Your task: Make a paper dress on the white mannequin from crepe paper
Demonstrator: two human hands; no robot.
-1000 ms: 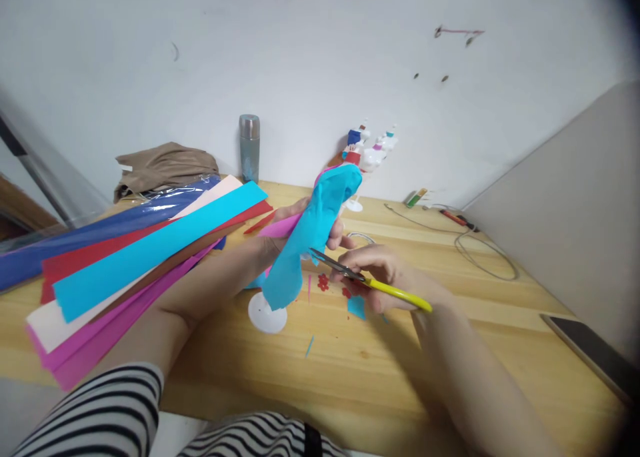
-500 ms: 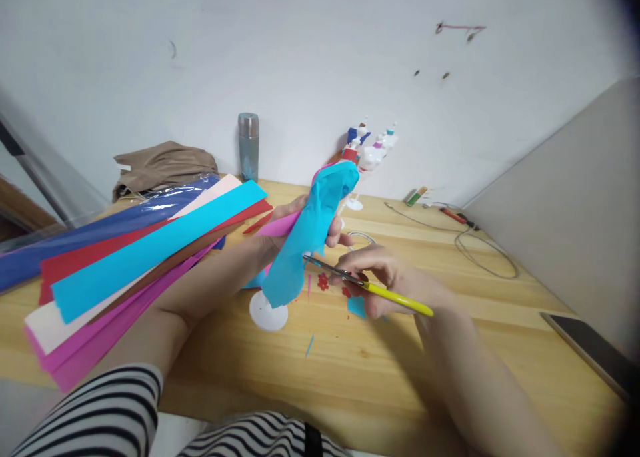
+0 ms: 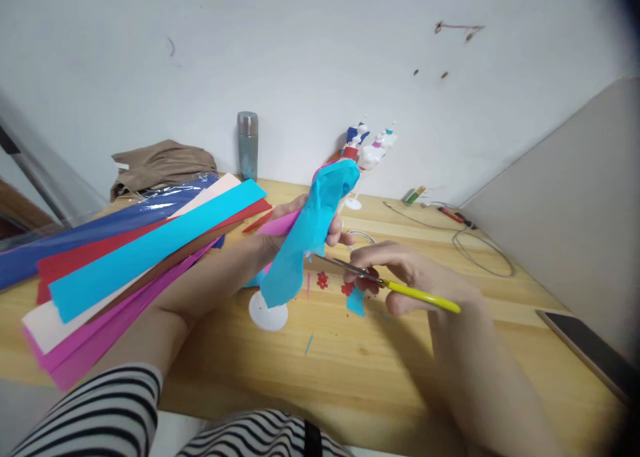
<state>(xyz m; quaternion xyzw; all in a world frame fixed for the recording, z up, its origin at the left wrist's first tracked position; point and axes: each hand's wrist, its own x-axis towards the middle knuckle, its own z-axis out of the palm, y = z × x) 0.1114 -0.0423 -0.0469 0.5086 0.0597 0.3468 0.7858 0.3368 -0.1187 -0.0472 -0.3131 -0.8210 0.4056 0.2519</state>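
My left hand (image 3: 334,231) is closed around a figure wrapped in blue and pink crepe paper, largely hidden behind the blue crepe paper (image 3: 305,237) that hangs down toward me. In my right hand (image 3: 400,270) is a pair of scissors (image 3: 395,287) with yellow handles, its blades pointing left at the blue paper's right edge. A small gap seems to part the blade tips from the paper. Below the paper, a white round base (image 3: 268,311) rests on the table. Red flower cut-outs (image 3: 323,281) and a blue paper scrap (image 3: 355,302) lie near the scissors.
Long crepe paper strips (image 3: 160,243) in several colours spread over my left forearm. A thermos (image 3: 248,147) and brown cloth (image 3: 163,165) stand along the wall. White figures (image 3: 376,153) are at the back. A phone (image 3: 585,350) and a cable (image 3: 483,260) lie on the right.
My right hand has drawn the scissors back to the right, away from the blue paper. My left hand and the paper stay nearly in place.
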